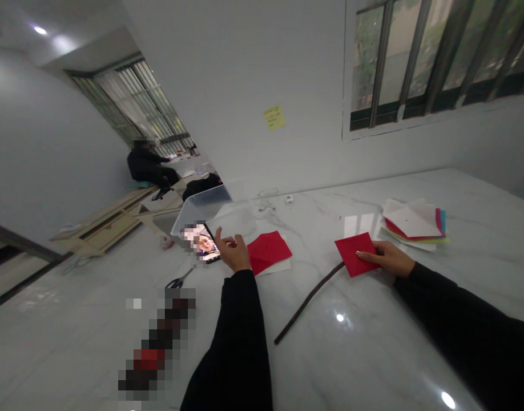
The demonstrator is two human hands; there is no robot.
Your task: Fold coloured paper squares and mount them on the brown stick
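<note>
My right hand [390, 260] grips a red paper square [351, 251] at its right edge, the thumb beside a small shiny pin head. A thin dark brown stick [305, 305] runs from under the square down to the left. My left hand [234, 251] is raised beside a lit phone [202, 242] that leans against a clear plastic box [202, 202]. Its fingers are apart, with nothing held; whether a fingertip touches the screen I cannot tell. Close to its right lies a red sheet [270, 251] over white paper.
Scissors [180, 278] lie left of my left forearm. A stack of coloured paper [414, 222] is at the right. Near the wall are a white cable [267, 200] and a small white block [289, 199]. Another person [148, 162] sits far off at the left.
</note>
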